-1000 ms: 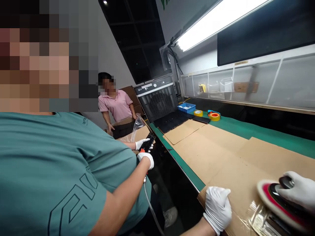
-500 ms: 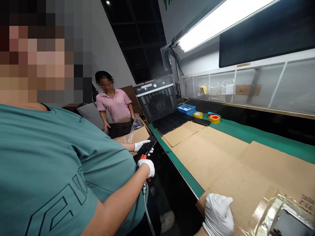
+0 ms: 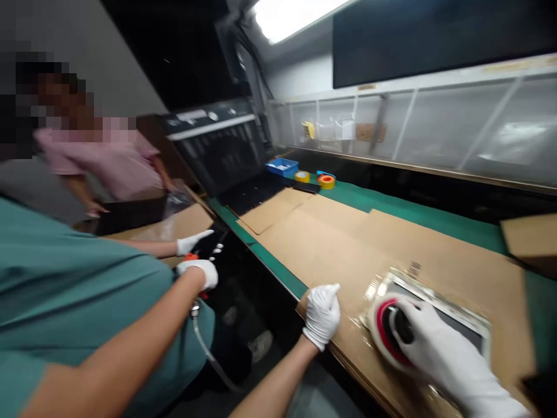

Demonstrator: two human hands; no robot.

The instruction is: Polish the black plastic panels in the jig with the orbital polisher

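Observation:
My left hand (image 3: 322,316), in a white glove, is closed in a fist at the near edge of the cardboard sheet (image 3: 343,238). Its fingers are folded out of sight, so what they hold, if anything, is hidden. My right hand (image 3: 435,342), also gloved, grips a round white-and-red tool (image 3: 385,331) by its black middle part; both are blurred. Under and beside the tool lies a flat grey panel (image 3: 461,325) in a light metallic frame, with clear film or tape around its left side.
At left, a co-worker in a green shirt (image 3: 108,296) holds an orange tool (image 3: 191,257) with a hose. A person in pink (image 3: 117,157) stands behind. Tape rolls (image 3: 326,182) and a blue tray (image 3: 282,167) sit at the back. A cardboard box (image 3: 531,238) stands right.
The view has swung right and down. My right hand with the round tool has come into view over the framed panel. My left fist stays at the cardboard's edge.

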